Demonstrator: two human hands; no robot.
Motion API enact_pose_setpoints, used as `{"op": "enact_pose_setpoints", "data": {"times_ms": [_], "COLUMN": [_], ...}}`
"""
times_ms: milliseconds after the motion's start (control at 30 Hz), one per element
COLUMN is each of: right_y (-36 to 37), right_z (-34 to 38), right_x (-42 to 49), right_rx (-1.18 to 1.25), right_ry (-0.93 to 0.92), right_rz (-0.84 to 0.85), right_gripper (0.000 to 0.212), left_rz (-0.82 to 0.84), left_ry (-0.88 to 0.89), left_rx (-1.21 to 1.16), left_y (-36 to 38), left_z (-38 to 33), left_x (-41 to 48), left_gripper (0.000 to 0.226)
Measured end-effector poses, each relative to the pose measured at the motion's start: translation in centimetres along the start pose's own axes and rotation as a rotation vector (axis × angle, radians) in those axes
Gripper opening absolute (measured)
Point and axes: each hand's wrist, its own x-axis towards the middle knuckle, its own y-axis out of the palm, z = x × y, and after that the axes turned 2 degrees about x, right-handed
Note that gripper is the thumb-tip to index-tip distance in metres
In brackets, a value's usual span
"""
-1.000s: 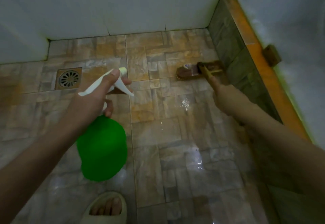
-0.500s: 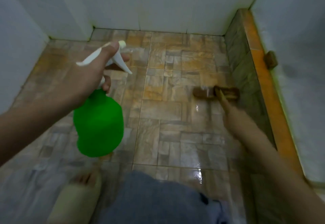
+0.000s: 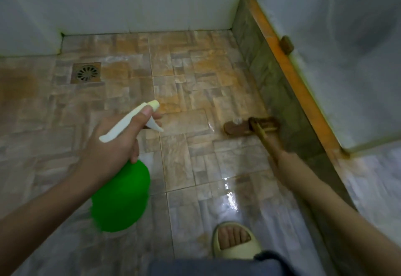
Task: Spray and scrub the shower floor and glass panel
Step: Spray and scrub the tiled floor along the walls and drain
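The left hand [image 3: 112,147] grips the green spray bottle [image 3: 120,195], nozzle aimed forward-right. The right hand [image 3: 282,158] clasps the scrub brush [image 3: 249,126] handle; its head lies crosswise on the wet floor [image 3: 184,156].

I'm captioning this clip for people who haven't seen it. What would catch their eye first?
The bright green spray bottle, held low at centre-left by the left hand, a finger on its white trigger. To the right, the right hand holds a brown scrub brush on the wet tiled floor beside the orange-topped curb. A floor drain sits upper left.
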Motion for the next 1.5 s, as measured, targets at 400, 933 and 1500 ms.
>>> {"op": "enact_pose_setpoints", "data": {"times_ms": [400, 933, 1500], "right_y": [3.0, 5.6, 4.4], "right_z": [-4.1, -6.1, -4.2], "right_x": [-5.7, -17.8, -12.7], "right_rx": [0.066, -0.064, -0.139], "right_ry": [-0.003, 0.049, -0.225], "right_rz": [0.004, 0.257, 0.220], "right_gripper": [0.066, 0.082, 0.092], "left_rz": [0.205, 0.351, 0.600], "left_ry": [0.093, 0.101, 0.116], "left_rx": [0.143, 0.240, 0.441], "left_y": [5.9, 9.5, 4.9], "left_z": [-0.9, 0.5, 6.7], "left_x": [-2.2, -3.3, -6.7], "left_gripper": [0.044, 0.048, 0.075]}}
